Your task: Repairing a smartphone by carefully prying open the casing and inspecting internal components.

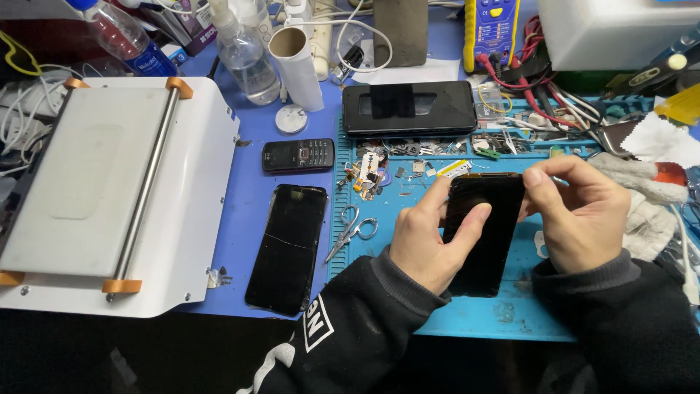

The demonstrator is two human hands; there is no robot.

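Phone (485, 230) sits clasped between both hands above the blue mat (510, 314), left hand (426, 244) wrapped round its left edge with thumb on the glass, right hand (580, 219) pinching the top right corner, scissors (354, 230) just left of the left fingers.

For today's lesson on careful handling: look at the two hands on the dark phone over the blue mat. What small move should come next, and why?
Probably a slow slide of the right hand along the upper right edge of the phone, where its fingertips already pinch. The left hand cradles the body with its thumb on the glass, so the phone looks steady over the blue mat.
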